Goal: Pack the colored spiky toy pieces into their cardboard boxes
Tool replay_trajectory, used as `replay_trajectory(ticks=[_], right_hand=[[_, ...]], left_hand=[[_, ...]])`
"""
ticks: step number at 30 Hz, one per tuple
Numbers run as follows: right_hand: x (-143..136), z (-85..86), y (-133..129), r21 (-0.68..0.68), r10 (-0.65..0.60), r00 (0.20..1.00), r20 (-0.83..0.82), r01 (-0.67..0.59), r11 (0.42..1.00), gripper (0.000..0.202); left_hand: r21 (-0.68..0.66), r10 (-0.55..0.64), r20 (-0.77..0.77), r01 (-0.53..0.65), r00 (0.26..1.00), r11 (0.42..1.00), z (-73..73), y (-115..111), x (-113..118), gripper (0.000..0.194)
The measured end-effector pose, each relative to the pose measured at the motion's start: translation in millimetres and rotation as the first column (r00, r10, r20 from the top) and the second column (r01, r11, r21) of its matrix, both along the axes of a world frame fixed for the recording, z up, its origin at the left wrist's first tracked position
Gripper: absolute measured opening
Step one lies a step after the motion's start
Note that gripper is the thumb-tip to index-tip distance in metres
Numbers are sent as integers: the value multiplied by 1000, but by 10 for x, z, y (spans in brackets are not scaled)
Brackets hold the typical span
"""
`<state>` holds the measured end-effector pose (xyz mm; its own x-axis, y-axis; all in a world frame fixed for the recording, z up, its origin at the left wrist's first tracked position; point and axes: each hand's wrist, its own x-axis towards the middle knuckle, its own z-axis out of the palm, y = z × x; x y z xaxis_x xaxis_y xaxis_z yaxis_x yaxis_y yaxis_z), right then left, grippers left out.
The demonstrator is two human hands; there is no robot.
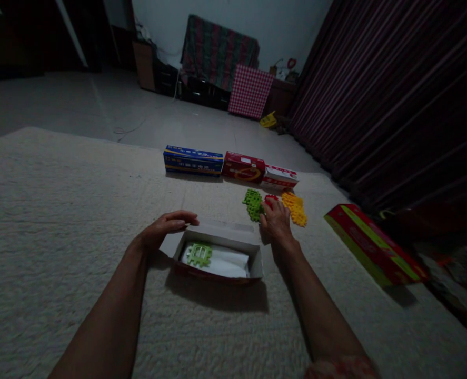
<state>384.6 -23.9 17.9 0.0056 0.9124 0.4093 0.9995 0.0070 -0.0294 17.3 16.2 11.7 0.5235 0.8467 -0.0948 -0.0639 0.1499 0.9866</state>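
An open cardboard box [256, 263] with a white inside lies in front of me. In it, a light green interlocking plastic piece [199, 255] rests on white paper [231, 261]. My left hand [166, 227] grips the flap at the box's back left corner, fingers stretched along the edge and thumb below. Beyond the box's right end, my right hand [276, 218] has its fingers curled down between a pile of green plastic pieces [252, 204] and a pile of yellow ones [295, 208]. Red pieces [271, 198] show just past its fingers; the fingertips' hold is hidden.
Behind the piles stand a blue box [194, 160], a red box [243, 167] and a red-and-white box [280, 177] in a row. At the right lies a long red and yellow-green box [371, 245]. All sit on a pale quilted cover [79, 210]; a dark curtain [359, 79] hangs beyond.
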Motion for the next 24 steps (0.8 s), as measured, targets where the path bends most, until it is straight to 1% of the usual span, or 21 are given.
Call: replay_trajectory(ticks=[5,10,13,16,18,20,22,24], right_hand=[[10,-49,-16,-34,-2,1000,9,2,999,42],[33,-85,-36,-8,21,999,-33,-21,1000,40],[31,-78,-59,41,47,996,-71,-44,998,35],[24,-60,-71,62,75,989,-128,-67,996,23],[23,-41,-73,56,66,980,-188,-56,997,17],[32,-10,-79,44,65,955,-288,-54,998,15],[54,27,-99,29,77,901,-427,-72,997,15],[86,56,-132,-18,79,814,-575,-109,994,16]], left_hand=[[-14,7,-2,-7,1000,1000,40,-17,5,35],[-1,0,-1,0,1000,1000,40,-9,8,36],[15,-3,-11,4,1000,1000,43,-8,12,35],[7,9,-9,-9,1000,1000,66,-23,19,35],[4,22,-9,-22,1000,1000,86,-36,23,35],[17,27,-13,-27,1000,999,100,-42,25,34],[30,23,-16,-22,1000,999,105,-41,25,34],[27,14,-14,-14,1000,1000,99,-35,23,35]])
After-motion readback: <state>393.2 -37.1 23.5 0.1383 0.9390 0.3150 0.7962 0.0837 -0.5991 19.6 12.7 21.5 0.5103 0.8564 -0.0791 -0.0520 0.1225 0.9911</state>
